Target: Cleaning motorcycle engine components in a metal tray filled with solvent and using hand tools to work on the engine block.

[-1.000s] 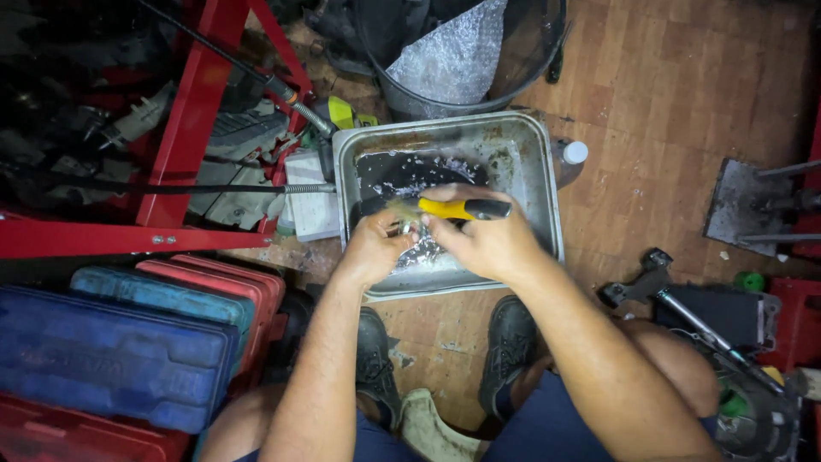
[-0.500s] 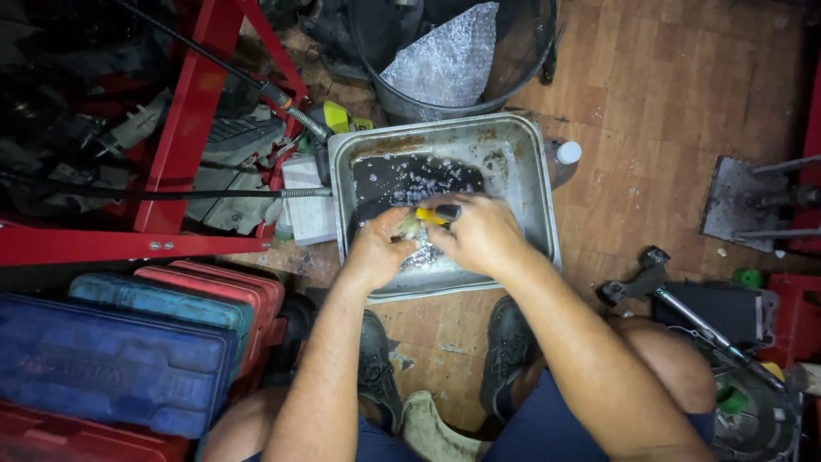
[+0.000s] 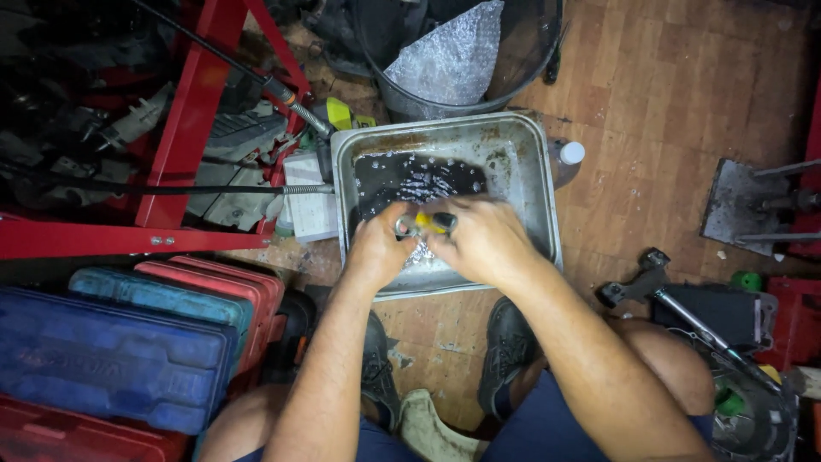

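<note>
Left hand: my left hand (image 3: 376, 248) is curled over the near half of the metal tray (image 3: 530, 184). Its fingers pinch a small round metal part (image 3: 404, 225), which sits between my two hands.
Right hand: my right hand (image 3: 483, 239) is clenched around a yellow-handled tool (image 3: 434, 222). Only a short stretch of the yellow and black handle shows between thumb and fingers. The tool's working end is hidden, so I cannot tell its kind.
Contact: the tool's end meets the metal part just above the tray floor. Both hands are close together, almost touching.
Tray: a rectangular, stained metal tray on the wooden floor (image 3: 684, 85), directly ahead of my shoes (image 3: 506, 351). A dark liquid (image 3: 419, 180) with bright specks covers its far half.
Behind tray: a dark bucket (image 3: 513, 68) holding a crumpled silver sheet (image 3: 449, 60), touching the tray's far edge.
Right of tray: a small white cap (image 3: 571, 152) just beside the rim.
Left of tray: a red metal frame (image 3: 184, 145) with springs and rods; a white block (image 3: 310, 205) touching the tray's left wall.
Near left: blue case (image 3: 103, 359) and red cases (image 3: 231, 282) stacked side by side.
Near right: a hammer (image 3: 641, 278) on the floor, well apart from the tray.
</note>
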